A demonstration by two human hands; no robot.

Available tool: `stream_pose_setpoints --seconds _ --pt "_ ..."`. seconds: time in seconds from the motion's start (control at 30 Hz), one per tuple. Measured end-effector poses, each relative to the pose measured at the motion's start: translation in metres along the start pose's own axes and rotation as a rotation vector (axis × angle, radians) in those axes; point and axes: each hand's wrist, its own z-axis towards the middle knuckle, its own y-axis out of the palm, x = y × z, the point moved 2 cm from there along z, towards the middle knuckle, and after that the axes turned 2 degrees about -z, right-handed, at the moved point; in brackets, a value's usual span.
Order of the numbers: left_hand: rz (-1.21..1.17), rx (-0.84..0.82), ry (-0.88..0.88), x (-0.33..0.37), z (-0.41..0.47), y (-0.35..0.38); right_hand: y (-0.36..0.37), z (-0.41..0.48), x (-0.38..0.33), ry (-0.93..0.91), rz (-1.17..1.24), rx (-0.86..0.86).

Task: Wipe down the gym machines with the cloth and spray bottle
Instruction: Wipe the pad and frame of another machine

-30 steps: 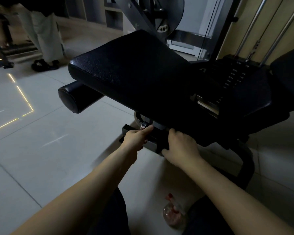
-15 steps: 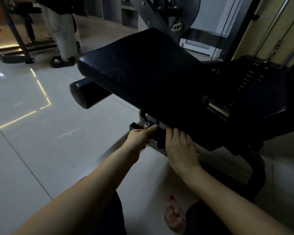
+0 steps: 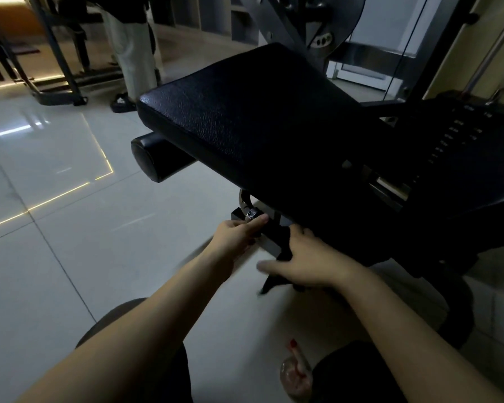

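Observation:
A gym machine's black padded seat (image 3: 253, 123) fills the middle of the view. Under its near edge my left hand (image 3: 237, 232) grips the black frame bracket (image 3: 269, 245), its thumb lying beside a chrome knob (image 3: 252, 213). Just to the right, my right hand (image 3: 309, 263) holds a dark cloth (image 3: 272, 282) against the frame below the seat; a corner of the cloth hangs under my palm. A clear spray bottle (image 3: 296, 373) with a red trigger lies on the floor tiles between my knees.
A black roller pad (image 3: 154, 158) sticks out left of the seat. The weight stack (image 3: 460, 141) and cables stand at right. A person's legs (image 3: 134, 53) and another machine's frame (image 3: 58, 82) are at the back left, on glossy floor tiles (image 3: 70, 257).
My right hand has slid down and toward me from the seat's underside, and the dark cloth now shows beneath it. My left hand stays on the bracket.

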Motion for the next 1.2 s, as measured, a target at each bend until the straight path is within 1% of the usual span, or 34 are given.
stream_pose_setpoints --seconds 0.03,0.07,0.1,0.2,0.27,0.33,0.37,0.4,0.47,0.5,0.57,0.7,0.83,0.97,1.1,1.17,1.2 --pt "0.001 0.003 -0.011 0.0 -0.001 0.0 -0.005 0.006 0.004 -0.012 0.125 -0.037" --pt "0.006 0.003 -0.025 0.0 0.0 0.0 -0.009 0.009 0.007 -0.043 0.199 -0.055" --pt "0.015 -0.003 -0.041 0.0 0.001 -0.001 -0.014 0.011 0.01 -0.066 0.203 -0.046" --pt "0.028 -0.031 -0.088 0.0 0.003 -0.004 -0.016 0.016 0.019 -0.102 0.084 0.029" --pt "0.028 -0.037 -0.095 0.0 0.004 -0.004 -0.015 0.017 0.018 -0.117 0.024 0.034" --pt "0.042 -0.036 -0.09 -0.001 0.005 -0.004 -0.009 0.02 0.016 -0.121 -0.098 0.032" --pt "0.047 -0.038 -0.088 -0.001 0.004 -0.004 -0.007 0.021 0.014 -0.123 -0.184 0.069" --pt "0.051 -0.043 -0.085 -0.001 0.005 -0.004 -0.004 0.019 0.01 -0.117 -0.278 0.149" --pt "0.058 -0.051 -0.081 0.0 0.003 -0.003 0.007 0.014 0.003 -0.105 -0.433 0.385" --pt "0.056 -0.049 -0.077 0.0 0.003 -0.003 0.013 0.012 0.001 -0.105 -0.473 0.48" --pt "0.049 -0.046 -0.063 0.0 0.002 -0.002 0.022 0.009 0.003 -0.117 -0.513 0.591" --pt "0.051 -0.061 -0.042 0.0 0.002 -0.004 0.03 0.005 0.009 -0.103 -0.467 0.743" --pt "0.047 -0.033 0.002 0.0 0.0 -0.003 0.045 -0.008 0.016 -0.14 -0.338 0.825" --pt "0.018 -0.027 0.028 -0.001 -0.003 0.0 0.068 -0.034 0.032 -0.233 -0.309 0.82" --pt "0.028 -0.062 0.019 0.0 -0.001 -0.002 0.064 -0.05 0.023 -0.296 -0.145 0.827" --pt "0.026 -0.074 0.023 0.0 -0.001 -0.002 0.054 -0.05 0.009 -0.305 -0.077 0.772" --pt "0.019 -0.077 0.027 -0.001 0.0 -0.003 0.046 -0.047 0.003 -0.302 -0.032 0.71"
